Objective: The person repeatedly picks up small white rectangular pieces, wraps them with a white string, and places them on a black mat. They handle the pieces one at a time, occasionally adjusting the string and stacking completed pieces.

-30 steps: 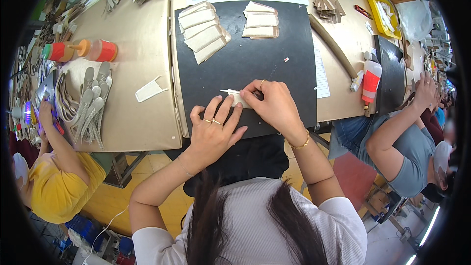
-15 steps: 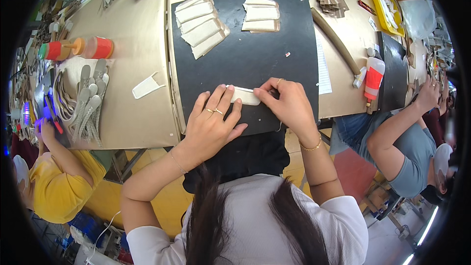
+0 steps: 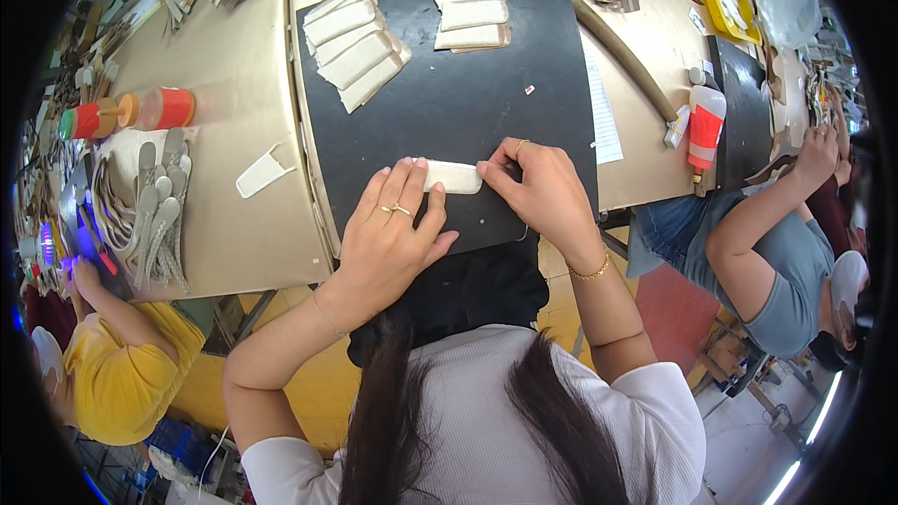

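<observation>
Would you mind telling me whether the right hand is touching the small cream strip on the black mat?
Touching. The head view shows the right hand pinching the right end of the cream strip, with no gap between fingertips and strip.

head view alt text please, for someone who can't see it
Seen from above, a person's left hand and right hand press a small cream strip flat on a black mat. Stacks of similar strips lie at the mat's far edge.

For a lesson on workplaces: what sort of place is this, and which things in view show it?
Probably a small craft or assembly workshop: stacks of beige cut pieces on a black work mat, a glue bottle, and co-workers at shared tables.
</observation>
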`<state>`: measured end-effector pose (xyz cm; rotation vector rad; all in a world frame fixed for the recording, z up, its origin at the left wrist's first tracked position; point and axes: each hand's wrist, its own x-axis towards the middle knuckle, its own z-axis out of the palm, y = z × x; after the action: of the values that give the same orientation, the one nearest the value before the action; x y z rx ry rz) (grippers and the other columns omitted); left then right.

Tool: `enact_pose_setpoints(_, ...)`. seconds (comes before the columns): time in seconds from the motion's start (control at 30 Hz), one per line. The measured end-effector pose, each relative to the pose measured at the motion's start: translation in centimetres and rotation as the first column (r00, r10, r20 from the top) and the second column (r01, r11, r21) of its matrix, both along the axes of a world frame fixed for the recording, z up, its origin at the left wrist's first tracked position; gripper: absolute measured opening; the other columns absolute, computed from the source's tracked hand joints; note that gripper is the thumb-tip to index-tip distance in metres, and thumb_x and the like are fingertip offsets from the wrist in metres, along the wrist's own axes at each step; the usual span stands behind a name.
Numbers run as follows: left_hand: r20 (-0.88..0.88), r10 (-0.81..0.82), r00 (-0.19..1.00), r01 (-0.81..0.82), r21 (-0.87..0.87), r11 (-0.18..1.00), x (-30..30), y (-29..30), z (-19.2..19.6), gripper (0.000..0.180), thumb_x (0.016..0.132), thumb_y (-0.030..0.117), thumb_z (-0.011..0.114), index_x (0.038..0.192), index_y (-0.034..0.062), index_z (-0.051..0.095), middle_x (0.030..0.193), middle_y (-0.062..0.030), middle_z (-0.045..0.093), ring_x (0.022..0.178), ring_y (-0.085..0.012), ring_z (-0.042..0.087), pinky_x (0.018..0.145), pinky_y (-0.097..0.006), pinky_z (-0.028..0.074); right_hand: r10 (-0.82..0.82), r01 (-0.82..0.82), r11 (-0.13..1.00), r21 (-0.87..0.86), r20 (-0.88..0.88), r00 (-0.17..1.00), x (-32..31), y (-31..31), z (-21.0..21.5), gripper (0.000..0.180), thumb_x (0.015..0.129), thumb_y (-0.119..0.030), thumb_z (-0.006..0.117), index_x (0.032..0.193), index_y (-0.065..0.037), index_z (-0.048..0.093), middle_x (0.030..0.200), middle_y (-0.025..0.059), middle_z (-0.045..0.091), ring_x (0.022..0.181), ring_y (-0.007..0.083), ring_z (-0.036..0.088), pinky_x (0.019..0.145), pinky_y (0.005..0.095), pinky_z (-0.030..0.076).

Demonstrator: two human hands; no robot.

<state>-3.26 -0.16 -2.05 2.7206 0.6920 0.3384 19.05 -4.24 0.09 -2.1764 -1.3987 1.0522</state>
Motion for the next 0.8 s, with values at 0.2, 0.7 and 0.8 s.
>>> enact_pose_setpoints(0.2, -0.001, -0.001, 1.000, 0.001, 0.000, 1.000, 0.2, 0.1, 0.2, 0.053, 0.081, 0.030, 0.083, 0.120, -0.0005, 0.066, 0.139, -0.0248, 0.057, 0.133, -0.0395, 0.053, 0.112, -0.052, 0.042, 0.019, -0.019, 1.000, 0.022, 0.019, 1.000, -0.2, 0.1, -0.1, 0.023, 0.091, -0.022, 0.072, 0.085, -0.001, 0.071, 0.074, 0.0176, 0.070, 0.073, 0.0378, 0.070, 0.067, 0.0444, 0.053)
enact_pose_setpoints(0.7, -0.088, -0.033, 0.996, 0.039, 0.062, 0.997, 2.7, 0.2, -0.3, 0.044, 0.090, 0.017, 0.072, 0.134, 0.0139, 0.066, 0.091, -0.0028, 0.055, 0.090, -0.0214, 0.056, 0.085, -0.043, 0.036, 0.079, -0.141, 0.936, 0.321, 0.200, 0.977, 0.1, -2.6, -0.4, 0.013, 0.090, -0.017, 0.075, 0.098, -0.007, 0.074, 0.086, 0.0079, 0.066, 0.069, 0.0291, 0.068, 0.060, 0.0377, 0.054)
enact_pose_setpoints(0.8, -0.023, -0.004, 1.000, 0.005, 0.013, 1.000, 3.0, 0.4, -0.3, 0.042, 0.090, 0.017, 0.072, 0.132, 0.0128, 0.067, 0.091, -0.0026, 0.056, 0.088, -0.0214, 0.055, 0.085, -0.044, 0.036, 0.070, -0.146, 0.913, 0.382, 0.206, 0.976, 0.1, -4.1, -0.8, 0.017, 0.091, -0.012, 0.073, 0.107, -0.008, 0.075, 0.089, 0.0065, 0.066, 0.068, 0.0275, 0.068, 0.060, 0.0365, 0.054)
